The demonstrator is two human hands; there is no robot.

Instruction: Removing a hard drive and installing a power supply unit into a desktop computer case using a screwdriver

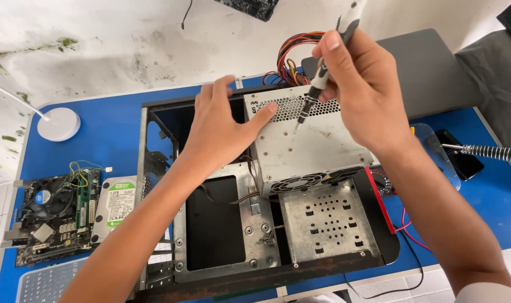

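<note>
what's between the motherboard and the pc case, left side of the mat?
A hard drive with a white and green label lies flat on the blue mat, between the motherboard and the case, in the head view.

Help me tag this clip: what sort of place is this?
Probably a small electronics repair bench: an opened computer case on a blue table, a loose motherboard and hard drive, and a screwdriver in the right hand.

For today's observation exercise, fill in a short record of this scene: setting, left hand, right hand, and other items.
Setting: open computer case on blue table
Left hand: steadies power supply
Right hand: holds screwdriver, tip over power supply's top
Other items: motherboard, hard drive, wire bundle
</note>
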